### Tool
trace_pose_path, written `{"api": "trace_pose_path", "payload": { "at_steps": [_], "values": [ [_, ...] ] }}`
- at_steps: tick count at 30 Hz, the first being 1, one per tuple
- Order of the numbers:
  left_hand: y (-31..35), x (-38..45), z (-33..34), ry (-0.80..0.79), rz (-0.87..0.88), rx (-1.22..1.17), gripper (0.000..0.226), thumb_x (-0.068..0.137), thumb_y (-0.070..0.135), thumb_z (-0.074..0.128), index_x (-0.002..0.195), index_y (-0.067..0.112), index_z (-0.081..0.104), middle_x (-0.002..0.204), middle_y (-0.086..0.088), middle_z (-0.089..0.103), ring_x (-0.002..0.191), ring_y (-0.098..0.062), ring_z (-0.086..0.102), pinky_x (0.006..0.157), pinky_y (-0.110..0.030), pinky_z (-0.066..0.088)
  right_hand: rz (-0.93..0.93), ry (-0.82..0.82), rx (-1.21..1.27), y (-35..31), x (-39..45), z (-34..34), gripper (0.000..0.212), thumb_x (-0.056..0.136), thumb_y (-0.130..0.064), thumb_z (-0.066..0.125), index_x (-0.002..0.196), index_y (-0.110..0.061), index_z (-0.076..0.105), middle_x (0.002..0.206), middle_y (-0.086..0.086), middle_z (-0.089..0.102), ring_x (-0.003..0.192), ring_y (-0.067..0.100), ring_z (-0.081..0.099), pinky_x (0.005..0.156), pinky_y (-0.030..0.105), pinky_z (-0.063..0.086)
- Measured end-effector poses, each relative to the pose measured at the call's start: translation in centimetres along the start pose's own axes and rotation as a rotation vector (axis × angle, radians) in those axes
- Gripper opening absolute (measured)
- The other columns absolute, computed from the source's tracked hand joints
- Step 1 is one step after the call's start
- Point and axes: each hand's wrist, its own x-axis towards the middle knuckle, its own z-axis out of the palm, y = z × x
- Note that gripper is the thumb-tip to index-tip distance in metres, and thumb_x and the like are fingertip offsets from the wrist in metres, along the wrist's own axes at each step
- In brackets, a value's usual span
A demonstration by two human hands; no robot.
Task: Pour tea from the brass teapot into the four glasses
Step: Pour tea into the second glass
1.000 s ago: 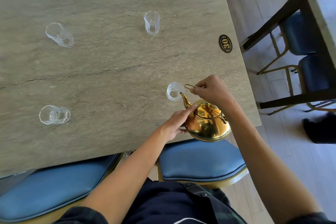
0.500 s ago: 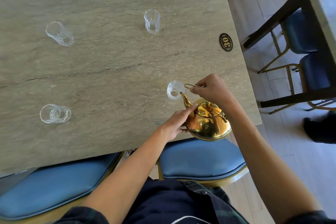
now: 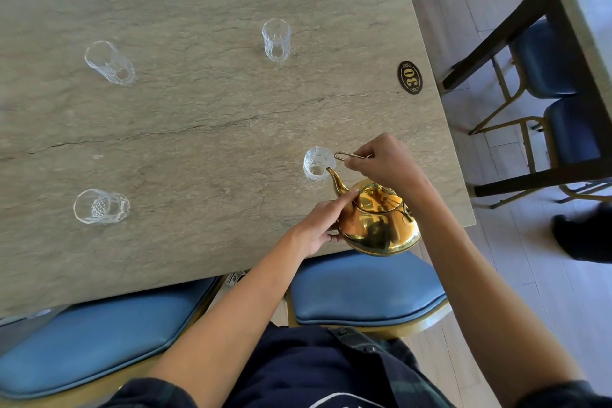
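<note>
A shiny brass teapot (image 3: 377, 222) hangs tilted over the table's near right edge, its spout tip at the rim of the nearest glass (image 3: 317, 163). My right hand (image 3: 384, 161) is closed around the teapot's thin wire handle. My left hand (image 3: 323, 222) rests against the pot's left side, forefinger pressed on the lid's edge. Three more clear cut glasses stand apart on the stone-look table (image 3: 198, 129): a near-left glass (image 3: 99, 206), a far-left glass (image 3: 110, 62) and a far-middle glass (image 3: 276, 39). I cannot see liquid in any glass.
An oval black plaque marked 30 (image 3: 410, 77) lies near the table's right edge. Blue padded chairs (image 3: 364, 288) stand at the near side and far side. Right of the table are a floor aisle, another table's dark legs (image 3: 496, 30) and more blue chairs.
The teapot's spout has crept slightly closer to the nearest glass; both hands keep the same hold. The other glasses have not moved.
</note>
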Motion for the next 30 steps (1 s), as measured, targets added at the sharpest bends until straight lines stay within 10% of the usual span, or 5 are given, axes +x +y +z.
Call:
{"api": "trace_pose_path", "payload": {
  "at_steps": [30],
  "values": [
    [-0.44,-0.05,0.39,0.024,0.010,-0.023,0.075,0.088,0.068,0.069,0.131,0.007,0.067,0.124,-0.015,0.073,0.119,-0.031,0.065,0.110,-0.053,0.049,-0.020,0.004,0.011,0.35,-0.52,-0.09,0.028,0.088,-0.029,0.072,0.088,-0.003,0.082,0.083,0.023,0.076,0.063,0.020,0.054,0.059,0.032,0.043]
  ]
}}
